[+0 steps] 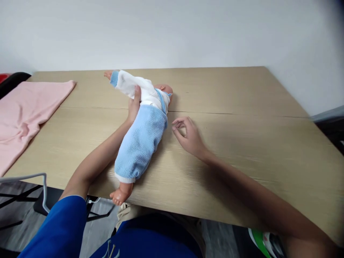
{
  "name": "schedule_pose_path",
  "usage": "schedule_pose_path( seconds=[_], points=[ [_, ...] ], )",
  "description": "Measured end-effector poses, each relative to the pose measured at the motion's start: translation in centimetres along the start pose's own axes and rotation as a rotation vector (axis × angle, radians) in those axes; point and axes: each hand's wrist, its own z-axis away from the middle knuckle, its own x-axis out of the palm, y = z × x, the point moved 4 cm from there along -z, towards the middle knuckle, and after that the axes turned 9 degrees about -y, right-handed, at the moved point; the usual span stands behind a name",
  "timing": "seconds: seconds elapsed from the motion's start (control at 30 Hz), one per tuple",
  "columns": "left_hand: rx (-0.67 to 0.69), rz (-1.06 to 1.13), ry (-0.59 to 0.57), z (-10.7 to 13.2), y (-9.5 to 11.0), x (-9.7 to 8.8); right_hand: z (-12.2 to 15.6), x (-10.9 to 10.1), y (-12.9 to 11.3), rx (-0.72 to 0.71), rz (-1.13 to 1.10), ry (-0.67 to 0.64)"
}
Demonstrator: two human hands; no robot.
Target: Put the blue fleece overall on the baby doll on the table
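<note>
A baby doll [142, 143] in a white top with blue trim and fuzzy light-blue trousers lies on its side along the table. Its bald head [168, 89] points to the back, mostly hidden by the shoulder, and one bare foot [120, 195] sticks out past the front edge. The doll's raised arm [126, 83] stretches to the left. My left hand [135, 102] grips the doll's torso below that arm, its fingers mostly hidden behind the body. To the right of the doll's waist, my right hand [189, 136] hovers apart from it, loosely curled and holding nothing.
A pink cloth [32, 114] is spread over the left end of the wooden table [242, 93]. At the far left edge shows a black curved object [16, 80]. A white tube or cable [24, 176] bends near the front left corner. Behind the table stands a pale wall.
</note>
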Motion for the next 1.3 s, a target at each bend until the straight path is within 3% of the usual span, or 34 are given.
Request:
schedule_pose_path(
  seconds=[0.1, 0.2, 0.3, 0.5, 0.63, 0.83, 1.07, 1.3],
  points=[
    [0.041, 0.216, -0.009, 0.8, 0.7, 1.0, 3.1, -2.2, 0.2, 0.046, 0.003, 0.038],
    [0.057, 0.276, -0.043, 0.7, 1.1, 2.0, 5.6, -3.7, 1.1, 0.133, -0.043, 0.042],
    [0.067, 0.307, -0.056, 0.4, 1.3, 2.9, 6.3, -4.6, 1.8, 0.193, -0.126, 0.054],
    [0.047, 0.193, -0.135, 0.8, 2.2, 5.5, 5.2, -5.6, 1.4, 0.173, -0.23, 0.109],
    [0.042, 0.117, -0.169, 1.1, 2.2, 7.0, 5.1, -5.9, -0.4, 0.092, -0.184, 0.105],
    [0.136, 0.117, -0.175, 1.0, 1.7, 8.3, 3.9, -5.0, -3.1, -0.007, -0.197, 0.049],
    [0.233, 0.045, -0.151, 1.2, 1.9, 9.3, 1.7, -4.3, -1.4, -0.005, -0.169, 0.004],
    [0.362, -0.064, -0.171, 1.6, 2.1, 10.0, 0.4, -4.0, -0.1, -0.066, -0.306, -0.001]
  ],
)
